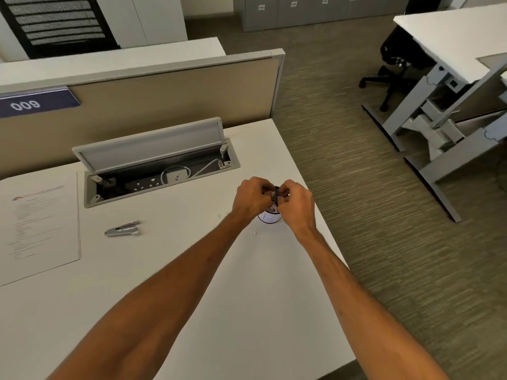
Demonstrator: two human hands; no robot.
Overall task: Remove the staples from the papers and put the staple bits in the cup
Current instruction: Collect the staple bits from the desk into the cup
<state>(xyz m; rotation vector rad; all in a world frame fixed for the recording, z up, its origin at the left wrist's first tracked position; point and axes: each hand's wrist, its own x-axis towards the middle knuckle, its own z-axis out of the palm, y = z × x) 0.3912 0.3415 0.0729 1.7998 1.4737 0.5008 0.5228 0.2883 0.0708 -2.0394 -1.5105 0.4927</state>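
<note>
Both my hands meet over a white cup (269, 218) near the desk's right edge. The cup shows only between my wrists and bears a blue scribble. My left hand (251, 198) and my right hand (297, 205) have curled fingers and together pinch a small dark object (276, 193) just above the cup's mouth. What the object is cannot be told, and no staple bit is visible. The papers (38, 229), a printed sheet on top, lie flat at the desk's left side. Well apart from both hands, a silver metal stapler-like tool (122, 228) lies between the papers and the cup.
An open cable tray (162, 171) with its lid raised sits at the back of the white desk (192, 283). A beige partition (170, 94) stands behind it. The desk's right edge runs just past the cup, with carpet, another desk and a black chair (395, 64) beyond.
</note>
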